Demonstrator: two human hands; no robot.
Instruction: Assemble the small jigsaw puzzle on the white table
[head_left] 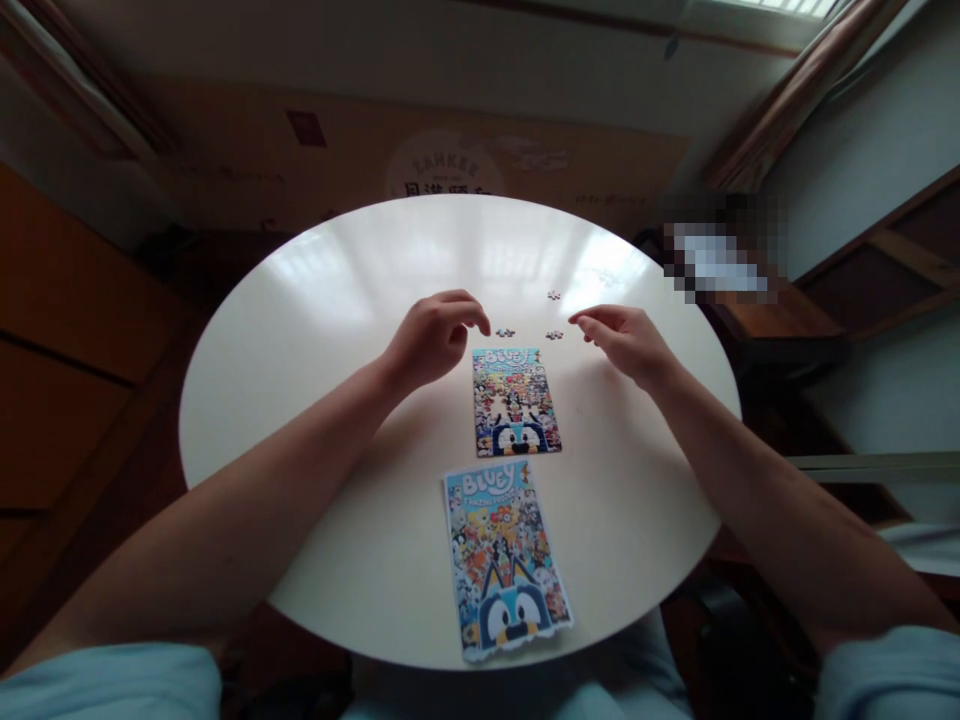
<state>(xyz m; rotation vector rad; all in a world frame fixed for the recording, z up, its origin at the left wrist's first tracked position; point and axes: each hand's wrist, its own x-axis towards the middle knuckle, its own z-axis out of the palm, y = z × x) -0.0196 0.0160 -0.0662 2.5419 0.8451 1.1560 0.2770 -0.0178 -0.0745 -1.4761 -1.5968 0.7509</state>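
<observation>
On the white round table lies a nearly filled jigsaw puzzle (510, 390) with a blue cartoon dog face at its lower edge. Pale gaps show around its middle. My left hand (435, 335) hovers by the puzzle's upper left corner, fingers loosely bent and holding nothing visible. Just right of its fingertips is a loose puzzle piece (505, 333). My right hand (626, 342) is to the upper right, index finger and thumb slightly apart. Near its fingertips are a second puzzle piece (554, 335) and, farther back, a third puzzle piece (553, 295).
A paper reference picture (506, 560) with a torn-looking lower edge lies closest to me, below the puzzle. The table (255, 400) has a curved edge all round. Behind it is a cardboard sheet (615, 150); a wooden piece of furniture (780, 315) stands at the right.
</observation>
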